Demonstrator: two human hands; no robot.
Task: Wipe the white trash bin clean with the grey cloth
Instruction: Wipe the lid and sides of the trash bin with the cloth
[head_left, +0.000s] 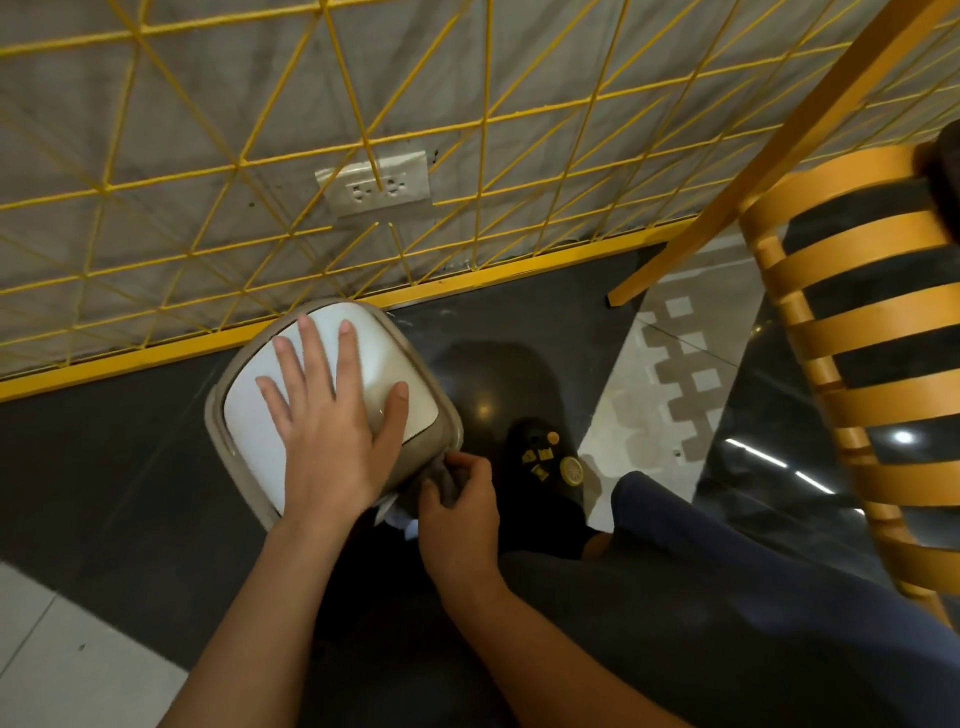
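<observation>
Steadying white trash bin (244, 421) under left hand (332, 410), palm flat on lid, fingers spread. Gripping grey cloth (441, 480) in right hand (460, 512), bunched against bin's wall just below left thumb. Side wall nearer right hand; probably wiping there next.

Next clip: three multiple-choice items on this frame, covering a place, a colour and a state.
1. Where does the left hand rest? A on the trash bin lid; B on a keyboard; C on a door handle.
2. The wall's wire grid is: A red; B yellow; C blue.
3. The right hand is: A flat, empty; B gripping the grey cloth; C out of view.
Answers: A, fingers spread flat on the white lid; B, plainly yellow wires; B, fingers curl round the cloth at the bin's rim.
</observation>
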